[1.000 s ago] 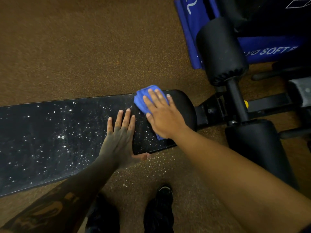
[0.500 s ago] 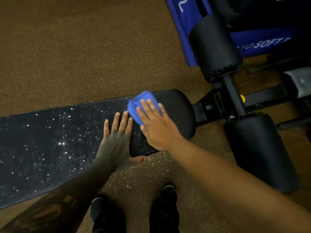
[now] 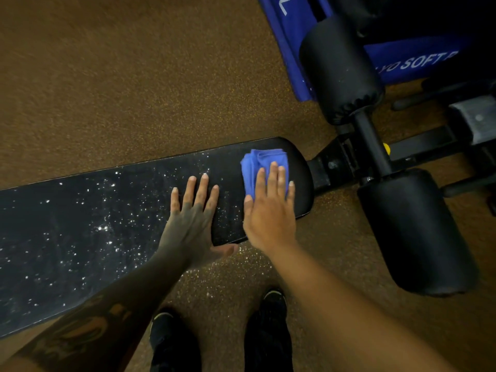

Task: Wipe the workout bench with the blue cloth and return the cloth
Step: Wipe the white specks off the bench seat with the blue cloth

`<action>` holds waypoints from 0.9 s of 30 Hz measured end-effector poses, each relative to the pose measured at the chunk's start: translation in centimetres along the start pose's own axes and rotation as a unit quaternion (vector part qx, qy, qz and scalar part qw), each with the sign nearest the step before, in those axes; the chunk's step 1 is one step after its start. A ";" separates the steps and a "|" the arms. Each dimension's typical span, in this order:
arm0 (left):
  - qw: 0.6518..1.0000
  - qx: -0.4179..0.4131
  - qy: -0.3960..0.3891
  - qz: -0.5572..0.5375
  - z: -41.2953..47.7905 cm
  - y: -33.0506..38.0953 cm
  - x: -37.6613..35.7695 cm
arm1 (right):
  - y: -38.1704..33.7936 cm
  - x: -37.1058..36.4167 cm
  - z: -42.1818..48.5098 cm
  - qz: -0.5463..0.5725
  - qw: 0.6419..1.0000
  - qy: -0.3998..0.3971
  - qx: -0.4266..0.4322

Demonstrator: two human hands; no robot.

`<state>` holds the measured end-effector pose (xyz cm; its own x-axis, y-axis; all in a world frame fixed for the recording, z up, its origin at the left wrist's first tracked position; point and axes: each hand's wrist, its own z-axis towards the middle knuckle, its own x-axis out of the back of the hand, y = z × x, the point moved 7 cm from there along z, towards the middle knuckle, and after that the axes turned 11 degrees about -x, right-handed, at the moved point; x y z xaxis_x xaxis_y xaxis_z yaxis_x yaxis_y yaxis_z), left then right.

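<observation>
Nearest, black shoes (image 3: 220, 342) on the brown floor (image 3: 107, 76). Further out, left hand (image 3: 192, 216) spread flat, fingers splayed, bracing on the counter (image 3: 80, 224). Beside it, right hand (image 3: 268, 208) flat with fingers together, pressing the folded blue cloth (image 3: 259, 163) onto the rounded, cleaner end. Best done with firm, even pressure and overlapping strokes leftward across the white specks. Beyond, foam rollers (image 3: 341, 68) and a blue pad (image 3: 292, 36). No containers in sight.

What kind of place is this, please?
Most likely a gym. A long padded workout bench has black foam roller pads at its end, the floor looks like speckled rubber, and the right hand presses a blue cloth onto the bench.
</observation>
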<state>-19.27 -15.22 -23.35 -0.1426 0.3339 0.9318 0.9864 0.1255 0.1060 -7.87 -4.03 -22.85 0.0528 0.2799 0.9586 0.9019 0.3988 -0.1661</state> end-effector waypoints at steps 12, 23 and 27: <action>0.999 -0.039 0.001 -0.005 -0.7 -0.5 -0.1 | 1.3 -2.2 -5.7 -0.042 0.994 0.018 0.095; 0.999 -0.036 0.004 -0.003 -1.4 -1.4 -0.5 | 1.4 -1.9 -4.6 -0.072 0.992 0.004 0.101; 0.999 -0.036 0.004 -0.002 -1.5 -1.5 -0.6 | 1.0 -0.8 -3.4 -0.027 0.999 0.014 -0.028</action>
<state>-20.53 -16.96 -23.53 -0.1467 0.3257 0.9340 0.9891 0.0598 0.1345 -5.57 -6.86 -23.02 0.0150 0.2349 0.9719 0.9261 0.3632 -0.1021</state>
